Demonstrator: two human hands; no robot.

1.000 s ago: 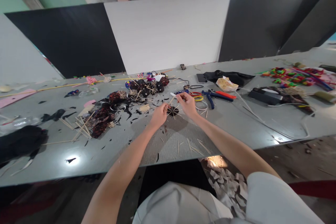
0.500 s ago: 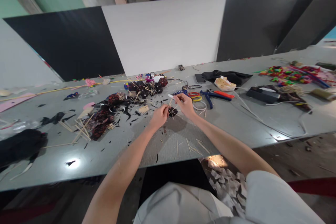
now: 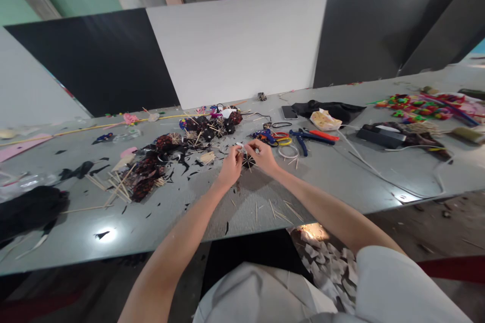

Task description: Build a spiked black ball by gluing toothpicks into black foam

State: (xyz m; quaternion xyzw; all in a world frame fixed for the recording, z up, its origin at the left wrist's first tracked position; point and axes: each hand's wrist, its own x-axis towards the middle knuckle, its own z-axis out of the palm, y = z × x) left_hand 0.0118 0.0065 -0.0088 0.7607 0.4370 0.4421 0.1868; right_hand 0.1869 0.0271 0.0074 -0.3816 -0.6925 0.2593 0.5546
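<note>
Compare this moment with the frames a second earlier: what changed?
The right hand came down and closer to the left hand; the stick it held raised no longer shows. Both stay on the small dark disc. The clutter on the table is unchanged.

Glossy grey table (image 3: pixel 341 181), thin wooden sticks (image 3: pixel 113 184)

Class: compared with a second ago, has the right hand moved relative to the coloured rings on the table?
Yes. The right hand has dropped down and left, away from the coloured rings, closing toward the left hand.
</note>
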